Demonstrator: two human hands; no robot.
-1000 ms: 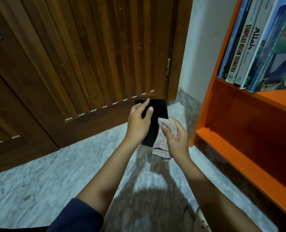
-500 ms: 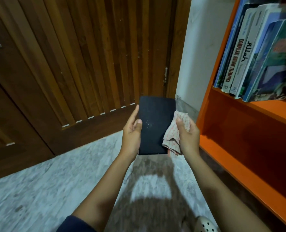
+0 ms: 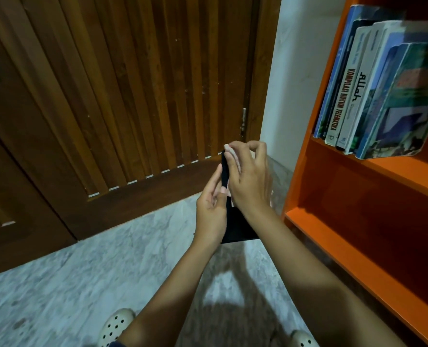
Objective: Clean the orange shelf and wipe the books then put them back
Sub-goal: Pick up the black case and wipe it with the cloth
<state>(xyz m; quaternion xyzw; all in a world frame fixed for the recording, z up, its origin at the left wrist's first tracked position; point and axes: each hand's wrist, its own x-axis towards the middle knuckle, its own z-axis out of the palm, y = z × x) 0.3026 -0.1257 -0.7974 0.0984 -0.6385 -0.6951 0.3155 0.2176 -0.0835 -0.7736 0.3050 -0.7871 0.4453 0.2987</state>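
A thin black book (image 3: 235,226) is held nearly edge-on in front of me, over the marble floor. My left hand (image 3: 211,211) grips its left side, thumb along the edge. My right hand (image 3: 249,179) lies over the book's right face with the fingers curled at its top edge; the checked cloth is almost fully hidden under this hand, with only a sliver of light fabric showing. To the right stands the orange shelf (image 3: 358,251), its lower board bare. Several books (image 3: 373,96) lean on the upper board.
A slatted brown wooden door (image 3: 132,96) fills the back, with a white wall strip (image 3: 295,71) between it and the shelf. Grey marble floor (image 3: 82,284) lies below. My two perforated clogs (image 3: 116,326) show at the bottom edge.
The black book has turned from face-on to nearly edge-on. My right hand with the cloth has moved from the book's right edge up over its face and top.
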